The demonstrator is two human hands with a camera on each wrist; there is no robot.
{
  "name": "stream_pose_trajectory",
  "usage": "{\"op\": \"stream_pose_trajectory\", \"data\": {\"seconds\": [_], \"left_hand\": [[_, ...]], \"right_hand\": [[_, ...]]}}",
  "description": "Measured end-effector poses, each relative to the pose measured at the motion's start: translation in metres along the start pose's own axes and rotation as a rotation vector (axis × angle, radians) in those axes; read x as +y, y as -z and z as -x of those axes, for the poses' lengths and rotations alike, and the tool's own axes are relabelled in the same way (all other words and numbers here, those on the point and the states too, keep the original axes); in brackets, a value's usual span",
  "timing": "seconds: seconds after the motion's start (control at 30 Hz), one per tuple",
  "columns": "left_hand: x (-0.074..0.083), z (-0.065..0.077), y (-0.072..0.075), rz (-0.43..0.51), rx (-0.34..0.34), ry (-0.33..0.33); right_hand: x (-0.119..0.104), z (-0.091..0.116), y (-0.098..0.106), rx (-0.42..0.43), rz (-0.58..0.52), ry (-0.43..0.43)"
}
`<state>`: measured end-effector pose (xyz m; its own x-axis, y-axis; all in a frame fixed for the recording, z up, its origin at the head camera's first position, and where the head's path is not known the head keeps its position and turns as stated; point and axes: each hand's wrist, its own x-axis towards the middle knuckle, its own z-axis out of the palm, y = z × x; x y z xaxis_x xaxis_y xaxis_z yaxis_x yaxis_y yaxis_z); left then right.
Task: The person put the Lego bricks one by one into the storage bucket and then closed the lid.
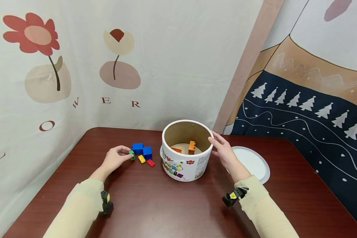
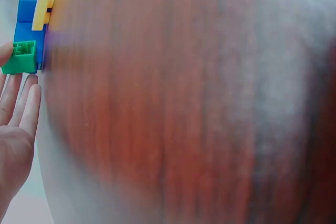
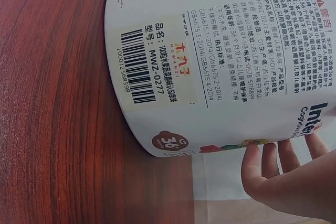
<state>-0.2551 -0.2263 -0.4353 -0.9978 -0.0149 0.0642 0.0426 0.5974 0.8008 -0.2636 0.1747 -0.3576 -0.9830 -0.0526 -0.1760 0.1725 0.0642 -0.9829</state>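
My left hand [image 1: 116,158] pinches a small green toy brick [image 1: 132,155] between thumb and fingers at the left of the table. Close by that brick lie two blue bricks [image 1: 138,148], a yellow brick [image 1: 141,159] and a red brick [image 1: 150,162]. In the left wrist view the green brick [image 2: 22,56] is at the fingertips. My right hand [image 1: 224,150] holds the right side of a white round bucket [image 1: 186,167] at its rim. The right wrist view shows the fingers [image 3: 269,160] against its printed wall. Orange bricks [image 1: 191,147] lie inside the bucket.
A white round lid [image 1: 251,163] lies on the table behind my right forearm. The bucket's handle [image 1: 161,153] hangs at its left. A printed curtain [image 1: 166,66] rises behind the brown table [image 1: 154,211].
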Motion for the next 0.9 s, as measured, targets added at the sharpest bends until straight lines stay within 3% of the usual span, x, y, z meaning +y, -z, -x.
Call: {"op": "stream_pose_trajectory", "data": {"seconds": [0.53,0.9], "left_hand": [[0.015,0.001,0.024,0.013,0.018,-0.017],[0.035,-0.003,0.039,-0.001,0.037,-0.035]], "right_hand": [[0.000,-0.001,0.000,-0.001,-0.008,0.007],[0.001,0.000,-0.001,-0.013,-0.040,0.027]]}}
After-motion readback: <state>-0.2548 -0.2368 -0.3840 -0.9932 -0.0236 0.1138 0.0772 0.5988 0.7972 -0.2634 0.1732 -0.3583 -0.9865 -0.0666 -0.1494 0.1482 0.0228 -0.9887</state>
